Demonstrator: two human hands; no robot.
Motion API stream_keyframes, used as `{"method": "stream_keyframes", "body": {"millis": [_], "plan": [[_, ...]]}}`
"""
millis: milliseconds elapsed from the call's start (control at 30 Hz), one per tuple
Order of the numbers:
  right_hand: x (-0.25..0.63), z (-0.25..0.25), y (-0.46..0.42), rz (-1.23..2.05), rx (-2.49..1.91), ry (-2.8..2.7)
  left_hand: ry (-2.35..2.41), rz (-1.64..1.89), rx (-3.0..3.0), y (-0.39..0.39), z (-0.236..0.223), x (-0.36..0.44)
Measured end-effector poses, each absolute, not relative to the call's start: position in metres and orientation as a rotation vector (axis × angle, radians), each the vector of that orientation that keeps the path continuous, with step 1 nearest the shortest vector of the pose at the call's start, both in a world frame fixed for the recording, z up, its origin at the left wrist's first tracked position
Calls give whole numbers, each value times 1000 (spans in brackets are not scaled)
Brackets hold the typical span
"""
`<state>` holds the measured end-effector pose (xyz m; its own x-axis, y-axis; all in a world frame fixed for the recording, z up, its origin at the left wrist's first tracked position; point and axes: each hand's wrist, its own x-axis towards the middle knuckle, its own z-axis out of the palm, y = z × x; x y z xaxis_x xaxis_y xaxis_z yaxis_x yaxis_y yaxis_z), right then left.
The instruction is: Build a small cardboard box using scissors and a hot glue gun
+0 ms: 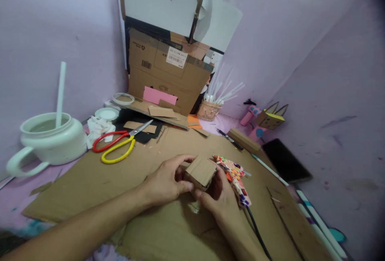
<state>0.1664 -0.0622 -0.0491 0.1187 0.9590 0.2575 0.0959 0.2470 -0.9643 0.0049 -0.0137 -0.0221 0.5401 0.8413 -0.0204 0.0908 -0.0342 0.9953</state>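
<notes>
A small cardboard box (pixel 201 169) is held between both hands, a little above the brown cardboard sheet (pixel 156 229). My left hand (pixel 168 180) is closed on its left side, with the thumb at the lower front edge. On the opposite side my right hand (pixel 219 196) grips it, fingers behind and thumb at the front. Part of the right fingers is hidden by the box. Just beyond the right hand lies a hot glue gun (pixel 234 174) with a flower pattern, its black cord running toward me.
Scissors (pixel 132 134) with red and yellow handles lie at the left, near a white mug (pixel 57 140) holding a straw. Cardboard pieces (pixel 164 112) and a basket of white sticks (pixel 209 109) stand behind. A phone (pixel 285 160), a pen (pixel 230 139) and a cardboard strip (pixel 243 139) lie right.
</notes>
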Motion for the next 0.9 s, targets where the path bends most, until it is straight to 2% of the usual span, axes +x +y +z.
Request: {"method": "stream_keyframes", "body": {"millis": [267,400,633,900], "plan": [[164,-49,-63,935,-1117,-1275,770,710,1499,-13,-23,8],[161,-46,-64,888,-1242,-1261,810,684,1620,-11,-15,3],[160,-39,-63,630,-1340,-1402,1050,777,1898,-6,22,-7],[163,-35,-68,251,-1446,-1660,1185,509,2111,-11,40,17]]}}
